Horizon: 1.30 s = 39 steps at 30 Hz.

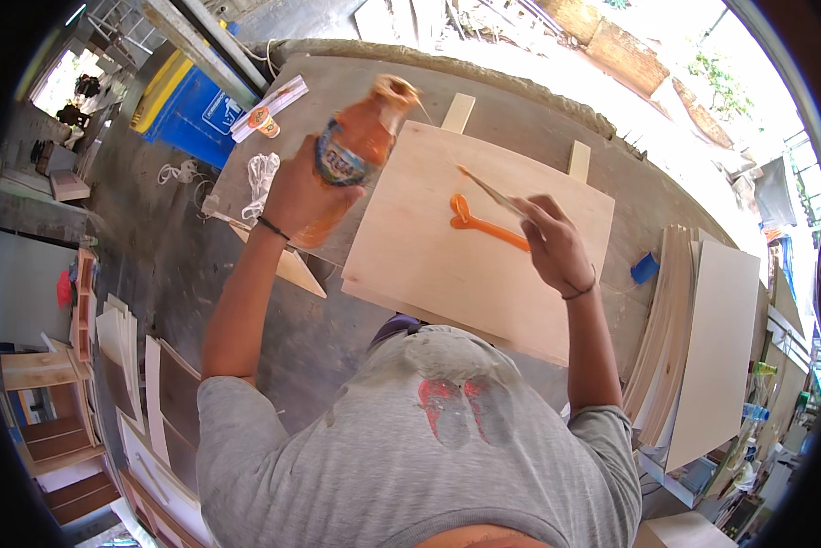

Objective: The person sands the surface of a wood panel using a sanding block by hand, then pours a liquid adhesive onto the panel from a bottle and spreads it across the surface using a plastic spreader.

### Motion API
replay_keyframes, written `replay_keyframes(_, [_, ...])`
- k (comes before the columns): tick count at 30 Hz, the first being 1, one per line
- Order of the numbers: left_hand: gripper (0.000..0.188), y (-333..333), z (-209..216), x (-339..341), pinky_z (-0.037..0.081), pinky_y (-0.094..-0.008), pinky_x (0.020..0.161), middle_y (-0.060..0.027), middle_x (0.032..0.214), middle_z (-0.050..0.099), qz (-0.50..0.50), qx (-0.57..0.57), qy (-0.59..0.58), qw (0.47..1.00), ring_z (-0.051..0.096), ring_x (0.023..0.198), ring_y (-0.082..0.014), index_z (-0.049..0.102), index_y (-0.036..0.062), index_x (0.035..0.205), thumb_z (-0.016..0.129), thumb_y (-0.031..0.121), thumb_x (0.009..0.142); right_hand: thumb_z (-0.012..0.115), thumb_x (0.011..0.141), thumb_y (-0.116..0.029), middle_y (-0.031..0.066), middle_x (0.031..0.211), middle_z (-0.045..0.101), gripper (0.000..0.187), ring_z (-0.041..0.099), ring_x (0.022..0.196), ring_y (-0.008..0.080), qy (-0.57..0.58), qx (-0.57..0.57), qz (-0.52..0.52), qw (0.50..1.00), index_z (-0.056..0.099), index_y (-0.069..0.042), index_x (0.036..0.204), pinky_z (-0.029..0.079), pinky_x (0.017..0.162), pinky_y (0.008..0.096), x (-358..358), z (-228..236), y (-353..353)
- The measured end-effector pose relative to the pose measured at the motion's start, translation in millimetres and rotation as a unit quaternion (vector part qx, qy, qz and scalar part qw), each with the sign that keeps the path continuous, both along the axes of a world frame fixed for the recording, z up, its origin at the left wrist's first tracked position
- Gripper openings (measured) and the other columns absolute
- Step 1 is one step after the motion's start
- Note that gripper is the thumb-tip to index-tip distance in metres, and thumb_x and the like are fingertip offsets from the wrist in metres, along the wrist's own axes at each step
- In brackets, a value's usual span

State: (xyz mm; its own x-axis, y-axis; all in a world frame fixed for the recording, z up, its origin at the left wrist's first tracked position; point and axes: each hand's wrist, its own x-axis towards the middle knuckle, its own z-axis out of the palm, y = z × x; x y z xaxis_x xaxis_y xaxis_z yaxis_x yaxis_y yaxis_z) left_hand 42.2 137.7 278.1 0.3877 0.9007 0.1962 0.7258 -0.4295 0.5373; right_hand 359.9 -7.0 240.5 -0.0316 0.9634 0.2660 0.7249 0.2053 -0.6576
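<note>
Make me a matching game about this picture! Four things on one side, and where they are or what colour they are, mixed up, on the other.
Things:
1. bottle
2. stick
3. orange streak
4. bin

Places and colours:
A. on the board
B. blue and yellow
C. in the right hand
D. in the left hand

Right pairs: 1-D, 2-C, 3-A, 4-B
</note>
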Motion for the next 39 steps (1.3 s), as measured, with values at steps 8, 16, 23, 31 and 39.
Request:
replay_keyframes(8, [0.081,32,-70,-75,0.048,-0.0372,0.085,-0.0178,0.11,0.059,0.145,0.038,-0.126,0.981,0.059,0.103,-0.0291,0.043,-0.0015,0.114,0.087,0.031,0.055,0.061,0.079,-0.005,0.015,0.071,0.059,0.041,0.061,0.069,0.0235,0.028,-0.169,-0.189,0.967,0.056,-0.008,0.119,0.046,0.066,0.03,38,-1,-29])
replay_keyframes(16, [0.092,34,-142,-104,0.047,-0.0355,0.09,-0.0193,0.117,0.052,0.227,0.059,-0.249,0.94,0.055,0.107,-0.0268,0.032,-0.006,0.122,0.087,0.029,0.056,0.065,0.075,0.0,0.0121,0.095,0.063,0.042,0.061,0.086,0.0191,0.02,-0.204,-0.051,0.977,0.054,-0.006,0.114,0.048,0.07,0.0311,41,8,-23])
replay_keyframes(23, [0.102,24,-163,-108,0.045,-0.0375,0.092,-0.0214,0.123,0.045,0.217,0.081,-0.298,0.926,0.051,0.112,-0.0295,0.023,-0.0075,0.127,0.086,0.037,0.059,0.062,0.069,-0.001,0.009,0.101,0.06,0.018,0.05,0.109,0.0262,-0.307,-0.122,0.04,0.943,0.061,-0.008,0.086,0.038,0.092,0.037,34,12,25])
replay_keyframes(31, [0.1,10,-166,-97,0.041,-0.0415,0.097,-0.0209,0.127,0.041,0.221,0.068,-0.36,0.904,0.048,0.116,-0.0305,0.023,-0.0052,0.134,0.083,0.037,0.065,0.058,0.071,-0.001,0.006,0.091,0.058,0.009,0.057,0.09,0.0233,-0.341,-0.176,0.266,0.884,0.059,-0.008,0.075,0.042,0.086,0.0367,40,-17,88])
replay_keyframes(39, [0.087,-68,-198,-68,0.024,-0.0504,0.107,-0.0261,0.137,0.029,0.335,0.106,-0.164,0.922,0.029,0.129,-0.0405,0.024,-0.0042,0.136,0.071,0.039,0.077,0.059,0.067,-0.001,0.0095,0.094,0.052,0.027,0.052,0.093,0.0269,-0.336,-0.154,0.36,0.856,0.051,-0.007,0.092,0.043,0.08,0.0377,26,-65,126])
